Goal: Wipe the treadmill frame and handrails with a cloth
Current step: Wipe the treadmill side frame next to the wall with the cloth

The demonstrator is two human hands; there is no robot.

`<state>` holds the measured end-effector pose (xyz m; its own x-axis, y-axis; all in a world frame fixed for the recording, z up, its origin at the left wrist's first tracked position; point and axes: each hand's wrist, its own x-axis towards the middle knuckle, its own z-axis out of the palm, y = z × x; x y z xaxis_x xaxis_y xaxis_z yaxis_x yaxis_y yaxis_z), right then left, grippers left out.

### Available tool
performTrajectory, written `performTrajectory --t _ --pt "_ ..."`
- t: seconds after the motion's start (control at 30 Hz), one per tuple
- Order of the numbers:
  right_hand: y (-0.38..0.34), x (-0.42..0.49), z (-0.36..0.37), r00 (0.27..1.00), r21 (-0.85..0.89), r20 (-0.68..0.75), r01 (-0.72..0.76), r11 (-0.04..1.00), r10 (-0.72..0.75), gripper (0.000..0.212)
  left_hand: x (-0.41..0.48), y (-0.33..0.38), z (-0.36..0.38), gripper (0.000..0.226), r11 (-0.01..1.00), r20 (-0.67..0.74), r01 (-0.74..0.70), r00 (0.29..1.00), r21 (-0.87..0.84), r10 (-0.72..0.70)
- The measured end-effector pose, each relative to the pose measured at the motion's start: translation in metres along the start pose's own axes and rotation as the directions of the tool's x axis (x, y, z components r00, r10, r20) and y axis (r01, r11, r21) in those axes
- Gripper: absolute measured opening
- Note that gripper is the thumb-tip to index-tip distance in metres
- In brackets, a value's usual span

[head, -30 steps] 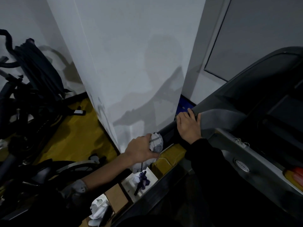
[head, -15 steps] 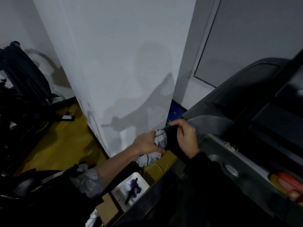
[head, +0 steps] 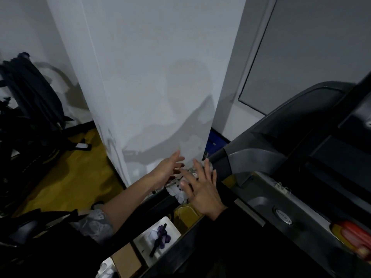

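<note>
Both hands, left [head: 167, 169] and right [head: 202, 192], are spread open around the crumpled cloth [head: 178, 192] on the handrail [head: 217, 158], whose long axis runs from lower left up to the right.

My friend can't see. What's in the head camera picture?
Two open hands, the left hand and right hand, meet around a crumpled white cloth at the end of a dark treadmill handrail. A white pillar stands behind; the treadmill frame runs right.
</note>
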<state>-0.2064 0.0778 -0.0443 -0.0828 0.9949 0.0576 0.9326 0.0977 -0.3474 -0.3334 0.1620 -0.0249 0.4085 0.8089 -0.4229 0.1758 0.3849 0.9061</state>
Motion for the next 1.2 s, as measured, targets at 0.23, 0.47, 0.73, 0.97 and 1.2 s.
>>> performTrajectory --t 0.23,0.47,0.73,0.97,1.2 --pt "0.058 0.033 -0.042 0.934 -0.125 -0.117 -0.351 0.928 0.337 0.051 -0.003 0.000 0.021 0.055 0.890 0.013 -0.154 0.986 0.429 0.165" --pt "0.046 0.039 -0.026 0.936 0.048 -0.082 -0.340 0.939 0.343 0.051 0.002 -0.011 0.031 0.060 0.706 0.128 -0.157 0.987 0.691 0.094" --pt "0.057 0.039 -0.029 0.902 0.157 -0.143 -0.387 0.909 0.408 0.049 0.000 -0.013 0.025 0.074 0.699 0.205 -0.237 0.970 0.675 0.130" --pt "0.099 0.058 -0.057 0.685 0.228 -0.318 -0.616 0.754 0.655 0.055 -0.005 -0.010 0.023 0.071 0.713 0.239 -0.257 0.963 0.652 0.129" --pt "0.093 0.053 -0.054 0.730 0.077 -0.369 -0.593 0.801 0.576 0.065 -0.005 -0.010 0.024 0.075 0.715 0.233 -0.252 0.964 0.652 0.127"
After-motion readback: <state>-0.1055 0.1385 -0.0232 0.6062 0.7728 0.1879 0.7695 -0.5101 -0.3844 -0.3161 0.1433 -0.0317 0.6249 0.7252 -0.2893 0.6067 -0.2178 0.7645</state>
